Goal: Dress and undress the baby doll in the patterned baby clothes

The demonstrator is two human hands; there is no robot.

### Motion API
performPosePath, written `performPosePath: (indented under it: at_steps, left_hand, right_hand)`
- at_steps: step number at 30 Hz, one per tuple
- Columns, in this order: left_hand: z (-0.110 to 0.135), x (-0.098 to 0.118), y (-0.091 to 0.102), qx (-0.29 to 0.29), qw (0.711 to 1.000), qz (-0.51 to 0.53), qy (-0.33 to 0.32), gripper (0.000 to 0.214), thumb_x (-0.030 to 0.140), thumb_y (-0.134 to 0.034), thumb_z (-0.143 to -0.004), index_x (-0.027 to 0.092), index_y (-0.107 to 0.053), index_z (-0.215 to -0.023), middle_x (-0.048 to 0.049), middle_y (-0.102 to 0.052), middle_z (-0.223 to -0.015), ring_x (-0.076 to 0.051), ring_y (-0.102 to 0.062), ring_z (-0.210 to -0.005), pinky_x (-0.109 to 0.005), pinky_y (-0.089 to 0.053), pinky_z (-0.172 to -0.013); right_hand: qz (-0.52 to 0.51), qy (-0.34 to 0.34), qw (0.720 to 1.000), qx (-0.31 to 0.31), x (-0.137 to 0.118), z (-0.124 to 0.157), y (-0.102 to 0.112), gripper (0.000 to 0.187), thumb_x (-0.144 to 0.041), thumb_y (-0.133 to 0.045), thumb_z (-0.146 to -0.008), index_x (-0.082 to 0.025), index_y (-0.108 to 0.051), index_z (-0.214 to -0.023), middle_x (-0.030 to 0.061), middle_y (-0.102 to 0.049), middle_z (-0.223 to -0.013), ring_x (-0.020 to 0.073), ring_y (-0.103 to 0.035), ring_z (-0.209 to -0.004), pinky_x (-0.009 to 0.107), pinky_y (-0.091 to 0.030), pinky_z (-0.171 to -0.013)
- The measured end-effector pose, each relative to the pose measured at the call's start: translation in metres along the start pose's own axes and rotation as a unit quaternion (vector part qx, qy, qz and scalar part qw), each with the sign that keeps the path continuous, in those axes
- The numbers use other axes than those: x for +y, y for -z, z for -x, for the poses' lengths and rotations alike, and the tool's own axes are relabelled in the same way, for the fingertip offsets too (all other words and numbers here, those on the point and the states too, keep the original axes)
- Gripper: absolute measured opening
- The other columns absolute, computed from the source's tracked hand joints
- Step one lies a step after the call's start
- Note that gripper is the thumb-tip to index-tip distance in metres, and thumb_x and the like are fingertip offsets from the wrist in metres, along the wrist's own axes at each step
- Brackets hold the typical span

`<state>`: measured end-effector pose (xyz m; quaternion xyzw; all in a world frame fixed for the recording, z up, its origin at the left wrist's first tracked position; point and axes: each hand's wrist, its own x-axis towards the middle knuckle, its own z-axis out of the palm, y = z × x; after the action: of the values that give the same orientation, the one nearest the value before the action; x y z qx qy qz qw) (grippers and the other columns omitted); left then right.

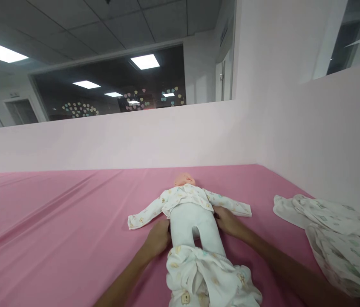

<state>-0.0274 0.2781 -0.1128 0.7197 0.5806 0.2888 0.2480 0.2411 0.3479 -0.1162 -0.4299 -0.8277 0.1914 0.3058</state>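
A baby doll [192, 221] lies on its back on the pink sheet [55, 230], head away from me. It wears a white printed shirt [186, 200] with both sleeves spread out. Its printed trousers [205, 277] are bunched down around the lower legs, leaving the white cloth thighs bare. My left hand [158, 237] presses against the doll's left hip, fingers curled in beside the body. My right hand [227, 221] lies against the other hip, fingers tucked at the doll's side. What either hand's fingers hold is hidden.
A crumpled white printed cloth [329, 238] lies on the sheet at the right, near the wall. Pale pink walls [167, 136] close off the far side and the right side. Above the far wall is a dark window.
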Motion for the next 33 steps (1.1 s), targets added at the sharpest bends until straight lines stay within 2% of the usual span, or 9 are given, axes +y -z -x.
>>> performPosePath:
  at_steps: [5, 9, 12, 15, 19, 21, 24, 27, 33]
  left_hand:
    - [-0.001, -0.005, -0.005, 0.051, 0.989, -0.141, 0.005, 0.017, 0.015, -0.045, -0.081, 0.018, -0.061, -0.079, -0.0083, -0.069, -0.083, -0.023, -0.061, -0.078, -0.03, -0.038, -0.067]
    - [-0.008, -0.013, -0.003, 0.076, 0.982, -0.17, 0.037, 0.015, 0.015, -0.044, -0.081, 0.019, -0.058, -0.076, -0.0078, -0.068, -0.082, -0.021, -0.059, -0.075, -0.028, -0.033, -0.064]
    - [-0.014, -0.016, 0.0, 0.092, 0.99, -0.099, 0.046, 0.016, 0.024, -0.047, -0.083, 0.019, -0.051, -0.068, -0.0034, -0.063, -0.072, -0.017, -0.051, -0.065, -0.027, -0.031, -0.06]
    - [-0.016, -0.014, 0.002, 0.145, 0.988, 0.023, 0.046, 0.024, 0.036, -0.047, -0.085, 0.02, -0.047, -0.068, 0.0011, -0.054, -0.065, -0.014, -0.044, -0.061, -0.024, -0.031, -0.056]
    - [-0.009, 0.0, 0.011, 0.202, 0.969, 0.115, 0.081, 0.035, 0.046, -0.046, -0.087, 0.021, -0.038, -0.064, 0.0043, -0.041, -0.06, -0.012, -0.037, -0.058, -0.024, -0.03, -0.055]
    - [0.004, 0.013, 0.02, 0.172, 0.977, 0.112, 0.062, 0.036, 0.045, -0.046, -0.088, 0.021, -0.036, -0.063, 0.0043, -0.04, -0.061, -0.012, -0.036, -0.059, -0.024, -0.03, -0.056]
    - [0.031, 0.036, 0.034, 0.009, 0.997, 0.08, -0.001, 0.028, 0.035, -0.05, -0.086, 0.019, -0.041, -0.065, 0.0039, -0.044, -0.067, -0.011, -0.037, -0.063, -0.023, -0.029, -0.057]
    - [0.053, 0.049, 0.041, -0.124, 0.987, 0.103, -0.008, 0.024, 0.034, -0.056, -0.084, 0.019, -0.046, -0.067, 0.0046, -0.045, -0.069, -0.01, -0.037, -0.065, -0.022, -0.029, -0.058]
    - [0.059, 0.043, 0.03, -0.219, 0.965, 0.145, -0.005, 0.007, 0.019, -0.059, -0.074, 0.019, -0.054, -0.08, 0.0078, -0.039, -0.064, -0.009, -0.033, -0.06, -0.023, -0.025, -0.056]
  right_hand:
    - [0.028, -0.01, 0.999, 0.03, 0.004, -0.001, 0.002, 0.015, -0.013, -0.048, -0.076, -0.019, -0.06, -0.07, 0.0032, -0.069, -0.081, 0.0195, -0.06, -0.079, 0.028, -0.039, -0.07]
    - [0.031, -0.059, 0.996, 0.061, 0.015, -0.002, 0.005, 0.018, -0.019, -0.049, -0.078, -0.019, -0.052, -0.06, 0.0018, -0.061, -0.067, 0.0177, -0.054, -0.069, 0.027, -0.033, -0.062]
    - [0.001, -0.099, 0.991, 0.086, 0.018, -0.004, 0.008, 0.029, -0.033, -0.047, -0.084, -0.02, -0.048, -0.058, -0.0011, -0.052, -0.058, 0.0151, -0.047, -0.059, 0.027, -0.03, -0.056]
    - [-0.044, -0.12, 0.985, 0.118, 0.012, -0.006, 0.012, 0.04, -0.046, -0.042, -0.089, -0.021, -0.043, -0.058, -0.0024, -0.047, -0.057, 0.0137, -0.044, -0.057, 0.026, -0.033, -0.055]
    - [-0.102, -0.112, 0.98, 0.132, -0.017, -0.005, 0.022, 0.043, -0.051, -0.038, -0.091, -0.021, -0.046, -0.061, -0.0017, -0.049, -0.06, 0.0132, -0.046, -0.058, 0.026, -0.038, -0.057]
    - [-0.118, -0.096, 0.983, 0.107, -0.041, 0.003, 0.031, 0.043, -0.051, -0.041, -0.091, -0.02, -0.05, -0.063, -0.0008, -0.053, -0.063, 0.0135, -0.048, -0.06, 0.026, -0.038, -0.057]
    - [-0.113, -0.059, 0.991, -0.042, -0.08, 0.026, 0.044, 0.035, -0.047, -0.048, -0.09, -0.02, -0.06, -0.072, 0.0004, -0.06, -0.071, 0.0134, -0.049, -0.062, 0.025, -0.034, -0.054]
    - [-0.06, -0.029, 0.984, -0.168, -0.109, 0.05, 0.048, 0.02, -0.037, -0.056, -0.085, -0.021, -0.067, -0.077, 0.0001, -0.063, -0.071, 0.0134, -0.05, -0.062, 0.025, -0.031, -0.053]
    - [0.011, 0.086, 0.974, -0.209, -0.125, 0.059, 0.033, 0.007, -0.02, -0.058, -0.077, -0.02, -0.063, -0.073, 0.0019, -0.061, -0.081, 0.0157, -0.054, -0.077, 0.025, -0.036, -0.063]
